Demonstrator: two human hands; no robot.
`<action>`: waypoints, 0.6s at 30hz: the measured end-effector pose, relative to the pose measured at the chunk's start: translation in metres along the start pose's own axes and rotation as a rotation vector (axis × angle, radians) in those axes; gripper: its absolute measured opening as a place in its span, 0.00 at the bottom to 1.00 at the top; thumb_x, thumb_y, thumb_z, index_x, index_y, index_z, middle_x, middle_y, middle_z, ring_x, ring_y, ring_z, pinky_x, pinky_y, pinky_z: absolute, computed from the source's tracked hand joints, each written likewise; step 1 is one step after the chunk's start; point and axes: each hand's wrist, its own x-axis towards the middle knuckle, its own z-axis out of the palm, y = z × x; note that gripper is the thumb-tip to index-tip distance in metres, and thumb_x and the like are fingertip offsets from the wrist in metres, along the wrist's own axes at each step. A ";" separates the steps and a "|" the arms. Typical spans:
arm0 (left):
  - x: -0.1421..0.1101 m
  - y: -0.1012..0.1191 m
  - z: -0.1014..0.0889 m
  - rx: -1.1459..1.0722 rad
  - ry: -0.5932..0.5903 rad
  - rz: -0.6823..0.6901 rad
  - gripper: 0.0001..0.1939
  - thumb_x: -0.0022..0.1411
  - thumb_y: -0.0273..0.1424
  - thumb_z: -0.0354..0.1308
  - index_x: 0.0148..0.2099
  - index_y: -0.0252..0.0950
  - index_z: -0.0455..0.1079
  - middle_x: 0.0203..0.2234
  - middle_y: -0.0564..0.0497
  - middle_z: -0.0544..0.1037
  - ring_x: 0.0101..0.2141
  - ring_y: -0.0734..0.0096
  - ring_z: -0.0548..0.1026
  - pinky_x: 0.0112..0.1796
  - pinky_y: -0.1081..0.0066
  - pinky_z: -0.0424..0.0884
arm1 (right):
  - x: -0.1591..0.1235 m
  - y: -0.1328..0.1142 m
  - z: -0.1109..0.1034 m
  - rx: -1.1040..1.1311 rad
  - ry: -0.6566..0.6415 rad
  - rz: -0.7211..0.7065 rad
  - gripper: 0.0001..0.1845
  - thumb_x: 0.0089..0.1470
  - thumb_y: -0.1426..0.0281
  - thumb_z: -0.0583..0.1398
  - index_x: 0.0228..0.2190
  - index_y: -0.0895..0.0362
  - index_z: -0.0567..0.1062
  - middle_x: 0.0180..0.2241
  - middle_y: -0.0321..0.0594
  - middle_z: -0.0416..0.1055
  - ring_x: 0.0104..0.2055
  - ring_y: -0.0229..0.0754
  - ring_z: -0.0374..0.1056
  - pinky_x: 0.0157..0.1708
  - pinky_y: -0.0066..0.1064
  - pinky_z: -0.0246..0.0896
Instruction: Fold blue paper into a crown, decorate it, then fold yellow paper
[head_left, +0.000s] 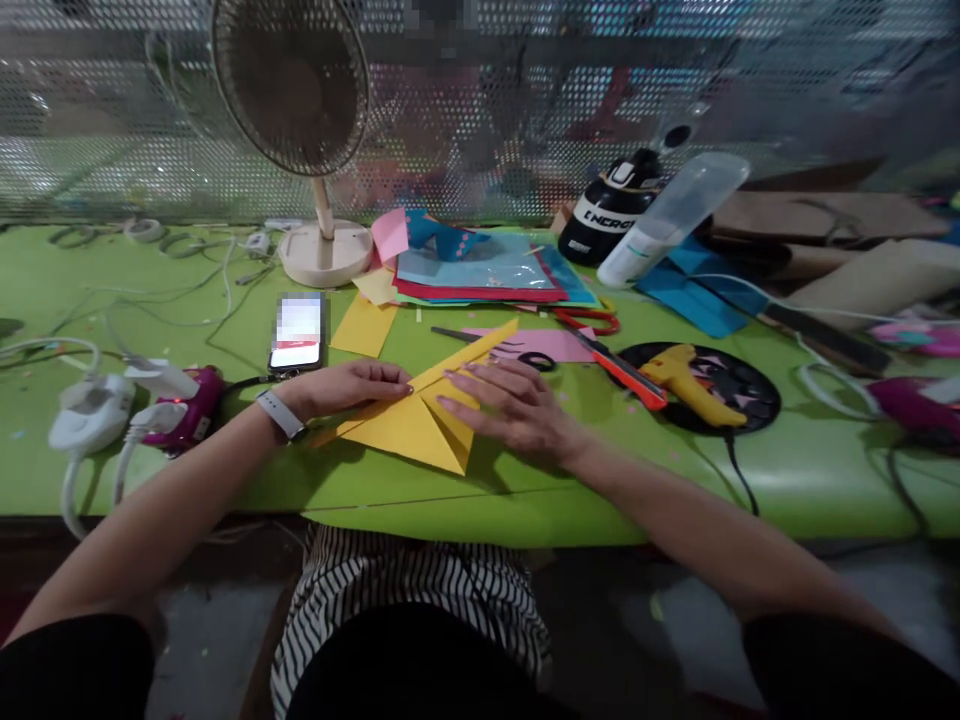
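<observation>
A folded sheet of yellow paper [405, 432] lies on the green table in front of me, with a narrow folded strip slanting up to the right along its far side. My left hand [367, 385] grips the paper near its middle, fingertips pressed on the fold. On the right part of the sheet rests my right hand [510, 400], palm down, its fingers spread over the strip and a raised flap. Just beyond the paper are black-handled scissors [537, 361] and a pink paper strip [551, 345].
A yellow hot glue gun [697, 385] lies on a black plate [761, 395], beside a red cutter [619, 375]. Behind are stacked coloured sheets [480, 290], a phone [298, 335], a fan [326, 250] and a black bottle [604, 220]. Power strips [187, 410] with cables lie left.
</observation>
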 end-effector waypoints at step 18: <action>0.015 -0.023 0.018 1.268 0.421 0.656 0.12 0.70 0.33 0.51 0.48 0.34 0.73 0.40 0.45 0.77 0.40 0.67 0.74 0.41 0.67 0.72 | 0.000 -0.003 0.023 0.709 -0.071 0.399 0.10 0.62 0.65 0.58 0.40 0.54 0.79 0.39 0.42 0.79 0.41 0.43 0.72 0.42 0.40 0.67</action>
